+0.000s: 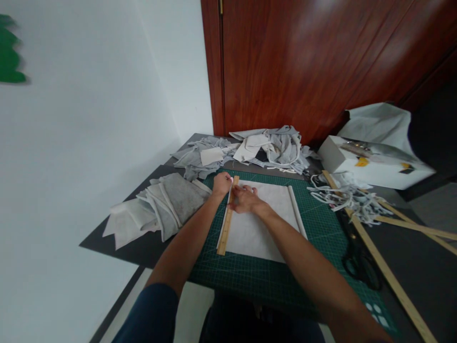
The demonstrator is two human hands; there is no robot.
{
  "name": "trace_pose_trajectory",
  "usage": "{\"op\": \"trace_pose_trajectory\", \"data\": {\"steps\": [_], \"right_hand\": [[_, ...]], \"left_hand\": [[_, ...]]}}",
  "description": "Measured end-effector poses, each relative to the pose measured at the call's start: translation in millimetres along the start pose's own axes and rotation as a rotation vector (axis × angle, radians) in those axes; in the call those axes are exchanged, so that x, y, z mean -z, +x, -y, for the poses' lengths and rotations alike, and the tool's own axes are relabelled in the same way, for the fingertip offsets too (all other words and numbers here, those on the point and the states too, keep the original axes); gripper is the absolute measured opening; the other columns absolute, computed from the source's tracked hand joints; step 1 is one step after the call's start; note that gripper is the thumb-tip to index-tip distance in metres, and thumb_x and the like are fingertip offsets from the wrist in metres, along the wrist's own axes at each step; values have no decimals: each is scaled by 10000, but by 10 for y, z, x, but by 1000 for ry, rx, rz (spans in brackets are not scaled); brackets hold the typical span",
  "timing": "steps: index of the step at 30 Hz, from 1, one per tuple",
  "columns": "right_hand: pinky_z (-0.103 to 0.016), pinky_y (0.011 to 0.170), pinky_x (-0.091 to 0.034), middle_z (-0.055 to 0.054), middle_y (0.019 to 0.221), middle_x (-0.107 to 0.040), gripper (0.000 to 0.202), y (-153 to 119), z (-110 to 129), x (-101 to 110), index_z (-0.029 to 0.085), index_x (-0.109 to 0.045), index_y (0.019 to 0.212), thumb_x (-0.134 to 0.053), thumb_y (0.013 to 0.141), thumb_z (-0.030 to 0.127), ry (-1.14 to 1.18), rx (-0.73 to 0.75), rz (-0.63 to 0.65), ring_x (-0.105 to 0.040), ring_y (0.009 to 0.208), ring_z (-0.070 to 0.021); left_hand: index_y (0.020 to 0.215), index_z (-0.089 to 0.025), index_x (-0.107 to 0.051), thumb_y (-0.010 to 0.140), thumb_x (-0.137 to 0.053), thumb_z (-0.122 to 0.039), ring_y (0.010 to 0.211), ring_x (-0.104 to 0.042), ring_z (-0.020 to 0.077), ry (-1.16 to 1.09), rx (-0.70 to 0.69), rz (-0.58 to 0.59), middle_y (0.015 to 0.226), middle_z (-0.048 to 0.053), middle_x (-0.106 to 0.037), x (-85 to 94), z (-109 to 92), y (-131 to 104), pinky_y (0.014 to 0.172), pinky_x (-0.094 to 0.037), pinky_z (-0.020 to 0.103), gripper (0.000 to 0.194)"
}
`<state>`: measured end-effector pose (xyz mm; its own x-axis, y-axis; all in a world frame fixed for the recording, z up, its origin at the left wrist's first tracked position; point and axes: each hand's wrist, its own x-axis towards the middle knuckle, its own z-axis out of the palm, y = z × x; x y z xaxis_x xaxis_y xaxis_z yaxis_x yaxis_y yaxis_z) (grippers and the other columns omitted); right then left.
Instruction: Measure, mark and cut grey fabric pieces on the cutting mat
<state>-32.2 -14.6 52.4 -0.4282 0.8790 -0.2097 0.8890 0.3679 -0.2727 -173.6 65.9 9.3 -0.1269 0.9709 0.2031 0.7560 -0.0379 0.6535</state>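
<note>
A white cloth (262,233) lies flat on the green cutting mat (321,214), with a rolled or folded strip along its right edge. A wooden ruler (224,233) rests upright in the view along the cloth's left side. My right hand (244,199) presses on the ruler's upper part, fingers spread. At the ruler's upper left, my left hand (222,184) is closed, its fingers pinched at the cloth's narrow left edge; the fingertips are small in view.
Folded grey and white cloths (174,200) lie at the left, with scraps (250,147) behind the mat. At the right are cut strips (353,200), long wooden rulers (389,276), black scissors (360,267) and a white box (374,164).
</note>
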Motion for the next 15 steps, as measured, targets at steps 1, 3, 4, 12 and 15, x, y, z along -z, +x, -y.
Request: {"op": "trace_pose_trajectory", "data": {"steps": [1, 3, 4, 12, 15], "right_hand": [[-676, 1199, -248, -166, 1647, -453, 723, 9, -7, 7, 238, -548, 1494, -736, 865, 541, -8, 3, 6, -310, 1541, -447], [-679, 1189, -256, -167, 1632, -469, 751, 29, -27, 18, 250, -546, 1494, -759, 843, 559, -21, 17, 22, -317, 1533, -452], [-677, 1185, -262, -168, 1626, -475, 757, 37, -36, 22, 253, -548, 1491, -765, 837, 568, -26, 26, 29, -320, 1529, -454], [-682, 1194, -284, -152, 1685, -403, 739, 32, -32, 30, 249, -537, 1500, -730, 862, 568, -38, 29, 32, -334, 1527, -447], [-686, 1203, -278, -142, 1707, -372, 747, 26, -22, 42, 259, -523, 1519, -729, 866, 556, -39, 29, 39, -313, 1545, -450]], "left_hand": [[840, -183, -776, 907, -687, -202, 892, -742, 205, 6, 0, 4, 946, 87, -813, -3, 1, 9, 859, -552, 292, 112], [858, -180, -786, 907, -688, -209, 896, -745, 209, 19, -1, 6, 949, 89, -816, -5, 6, 25, 858, -552, 292, 113], [867, -180, -788, 907, -689, -211, 897, -746, 209, 25, 0, 4, 950, 89, -817, -7, 9, 32, 857, -552, 290, 112], [996, -199, -815, 916, -677, -198, 953, -760, 231, 37, -23, -16, 1014, 117, -823, -48, 5, 63, 901, -555, 298, 159], [992, -210, -825, 927, -638, -187, 975, -762, 241, 79, -48, 24, 1011, 114, -825, -50, -13, 70, 914, -551, 298, 199]]}}
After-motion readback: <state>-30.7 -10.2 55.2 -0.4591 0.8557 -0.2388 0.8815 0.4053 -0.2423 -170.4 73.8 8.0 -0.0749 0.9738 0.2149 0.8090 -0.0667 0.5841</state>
